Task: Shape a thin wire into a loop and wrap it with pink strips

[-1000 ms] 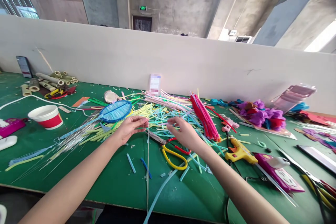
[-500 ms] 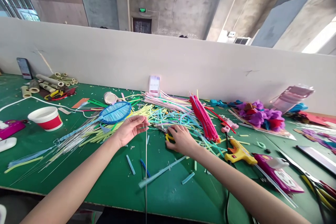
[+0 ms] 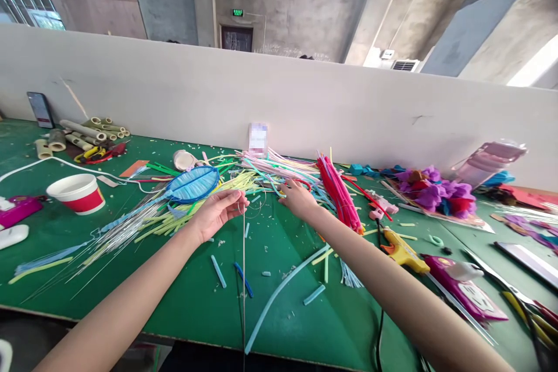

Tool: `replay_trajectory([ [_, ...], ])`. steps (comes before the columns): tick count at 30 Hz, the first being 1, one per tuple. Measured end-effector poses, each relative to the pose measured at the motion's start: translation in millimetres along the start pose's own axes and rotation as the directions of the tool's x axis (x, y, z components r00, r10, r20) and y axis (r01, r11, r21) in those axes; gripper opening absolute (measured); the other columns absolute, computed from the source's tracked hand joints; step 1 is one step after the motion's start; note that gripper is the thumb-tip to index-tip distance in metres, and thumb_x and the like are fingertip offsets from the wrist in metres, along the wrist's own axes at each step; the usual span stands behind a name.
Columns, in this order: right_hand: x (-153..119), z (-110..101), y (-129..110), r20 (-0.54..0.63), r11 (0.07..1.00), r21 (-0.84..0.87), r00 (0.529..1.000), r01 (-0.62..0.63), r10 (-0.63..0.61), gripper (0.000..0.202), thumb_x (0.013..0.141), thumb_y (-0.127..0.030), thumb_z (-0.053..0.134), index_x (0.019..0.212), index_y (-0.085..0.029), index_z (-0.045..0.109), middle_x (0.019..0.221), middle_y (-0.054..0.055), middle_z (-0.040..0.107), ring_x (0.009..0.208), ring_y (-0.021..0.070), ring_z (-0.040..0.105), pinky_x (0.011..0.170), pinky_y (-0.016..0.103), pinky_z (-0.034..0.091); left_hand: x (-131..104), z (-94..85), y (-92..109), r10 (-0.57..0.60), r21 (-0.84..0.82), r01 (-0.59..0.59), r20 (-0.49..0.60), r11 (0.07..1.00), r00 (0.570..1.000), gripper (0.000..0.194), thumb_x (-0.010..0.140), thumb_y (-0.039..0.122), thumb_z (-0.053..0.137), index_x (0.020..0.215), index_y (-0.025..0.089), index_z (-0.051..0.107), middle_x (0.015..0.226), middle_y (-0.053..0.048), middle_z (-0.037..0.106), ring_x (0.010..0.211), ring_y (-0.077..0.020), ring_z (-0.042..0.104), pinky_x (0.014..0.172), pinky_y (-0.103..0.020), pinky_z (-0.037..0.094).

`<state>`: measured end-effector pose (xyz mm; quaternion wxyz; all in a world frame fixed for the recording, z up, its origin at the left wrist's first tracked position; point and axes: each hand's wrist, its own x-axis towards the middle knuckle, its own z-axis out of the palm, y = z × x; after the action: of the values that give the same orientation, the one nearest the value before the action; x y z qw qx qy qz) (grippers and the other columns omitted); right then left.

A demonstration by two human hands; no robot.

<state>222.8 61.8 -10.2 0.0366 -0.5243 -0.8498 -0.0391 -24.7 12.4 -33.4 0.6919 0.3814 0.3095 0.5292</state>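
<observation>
My left hand [image 3: 220, 214] pinches a thin wire [image 3: 244, 290] that hangs straight down past the table's front edge; a fine loop curls beside the fingertips. To its right, my right hand [image 3: 299, 200] reaches into the pile of coloured strips [image 3: 253, 177], fingers bent down; what they hold, if anything, is hidden. Behind that hand shows a small red-orange handle. A blue leaf-shaped piece [image 3: 194, 184] lies left of the pile, and a bundle of red and pink strips [image 3: 337, 195] lies to the right. A long pale blue strip [image 3: 279, 288] curves across the green table [image 3: 196, 302].
A paper cup [image 3: 78, 195] and bamboo pieces [image 3: 93, 135] are on the left. To the right are a yellow glue gun [image 3: 405, 251], a purple box [image 3: 466, 288], scissors [image 3: 501, 282] and purple flowers [image 3: 436, 192]. A white partition [image 3: 305, 99] runs behind.
My right hand has moved up and away from the yellow-handled scissors, which no longer show. Strips in the pile have shifted, and the long blue strip has swung nearer the front edge.
</observation>
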Motion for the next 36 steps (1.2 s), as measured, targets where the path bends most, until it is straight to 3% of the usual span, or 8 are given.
replay_trajectory([
  [2, -27.7, -12.9, -10.6, 0.050, 0.999, 0.031, 0.999, 0.010, -0.012, 0.024, 0.090, -0.016, 0.062, 0.113, -0.010, 0.068, 0.118, 0.022, 0.062, 0.112, 0.0326, 0.060, 0.093, 0.044, 0.049, -0.8, -0.4, 0.7, 0.002, -0.010, -0.002, 0.000, 1.000, 1.000, 0.023, 0.071, 0.027, 0.086, 0.084, 0.012, 0.075, 0.080, -0.006, 0.076, 0.076, -0.0154, 0.072, 0.069, -0.023, 0.060],
  [5, -84.0, -27.4, -28.0, 0.174, 0.974, 0.156, 0.966, 0.165, -0.192, 0.016, 0.084, -0.027, 0.072, 0.100, -0.025, 0.074, 0.102, 0.007, 0.068, 0.103, 0.0243, 0.063, 0.090, 0.032, 0.049, -0.6, -1.1, 0.8, 0.007, -0.036, -0.007, 0.005, 0.999, 1.000, 0.023, 0.071, 0.026, 0.086, 0.084, 0.011, 0.075, 0.079, -0.005, 0.075, 0.076, -0.0157, 0.072, 0.069, -0.023, 0.060],
  [9, -130.2, -19.0, -36.9, 0.182, 0.852, 0.456, 0.911, 0.255, -0.370, 0.011, 0.088, -0.026, 0.068, 0.098, -0.026, 0.072, 0.101, 0.004, 0.065, 0.099, 0.0202, 0.061, 0.086, 0.029, 0.048, -0.2, -3.8, 1.5, 0.031, -0.083, -0.029, 0.020, 0.996, 0.999, 0.023, 0.069, 0.026, 0.087, 0.083, 0.013, 0.075, 0.079, -0.004, 0.075, 0.076, -0.0156, 0.072, 0.068, -0.022, 0.060],
  [12, -118.5, 1.7, -29.6, 0.112, 0.817, 0.542, 0.946, 0.197, -0.303, 0.013, 0.091, -0.017, 0.060, 0.091, -0.023, 0.072, 0.093, 0.004, 0.064, 0.088, 0.0165, 0.062, 0.078, 0.025, 0.048, -1.9, -5.9, 4.2, 0.058, -0.116, -0.053, 0.038, 0.992, 0.998, 0.024, 0.067, 0.028, 0.089, 0.081, 0.015, 0.075, 0.080, -0.003, 0.075, 0.077, -0.0154, 0.072, 0.070, -0.022, 0.060],
  [19, -32.8, 28.4, -22.2, 0.052, 0.878, 0.461, 0.983, 0.131, -0.174, 0.007, 0.089, -0.021, 0.065, 0.092, -0.022, 0.072, 0.086, 0.001, 0.065, 0.083, 0.0159, 0.062, 0.078, 0.027, 0.048, -5.8, -5.3, 8.3, 0.072, -0.139, -0.066, 0.037, 0.988, 0.997, 0.026, 0.064, 0.028, 0.091, 0.079, 0.016, 0.074, 0.076, 0.000, 0.074, 0.081, -0.0165, 0.074, 0.069, -0.020, 0.060],
  [27, 37.7, 34.7, -15.7, -0.005, 0.930, 0.358, 0.996, -0.085, 0.093, 0.035, 0.095, -0.035, 0.060, 0.126, -0.018, 0.058, 0.127, 0.010, 0.060, 0.106, 0.0229, 0.063, 0.088, 0.044, 0.055, -5.8, -3.2, 8.0, 0.060, -0.108, -0.055, 0.043, 0.993, 0.997, 0.025, 0.064, 0.027, 0.091, 0.078, 0.014, 0.074, 0.080, -0.001, 0.073, 0.080, -0.0161, 0.073, 0.067, -0.019, 0.059],
  [32, 28.6, 18.9, -21.7, -0.049, 0.927, 0.371, 0.996, -0.055, 0.079, 0.030, 0.097, -0.031, 0.056, 0.124, -0.018, 0.060, 0.125, 0.012, 0.062, 0.107, 0.0228, 0.063, 0.093, 0.043, 0.052, -4.6, -4.6, 6.8, 0.070, -0.092, -0.067, 0.036, 0.994, 0.997, 0.022, 0.069, 0.027, 0.087, 0.080, 0.014, 0.074, 0.081, -0.003, 0.074, 0.082, -0.0168, 0.073, 0.070, -0.021, 0.058],
  [36, -24.2, 7.6, -57.3, 0.030, 0.889, 0.440, 0.988, 0.126, -0.155, 0.040, 0.084, -0.051, 0.070, 0.116, -0.026, 0.069, 0.112, 0.007, 0.069, 0.099, 0.0228, 0.066, 0.091, 0.037, 0.052, -2.3, -8.1, 5.3, 0.077, -0.094, -0.074, 0.034, 0.993, 0.996, 0.022, 0.070, 0.029, 0.086, 0.083, 0.014, 0.075, 0.082, -0.004, 0.076, 0.079, -0.0164, 0.073, 0.070, -0.022, 0.058],
])
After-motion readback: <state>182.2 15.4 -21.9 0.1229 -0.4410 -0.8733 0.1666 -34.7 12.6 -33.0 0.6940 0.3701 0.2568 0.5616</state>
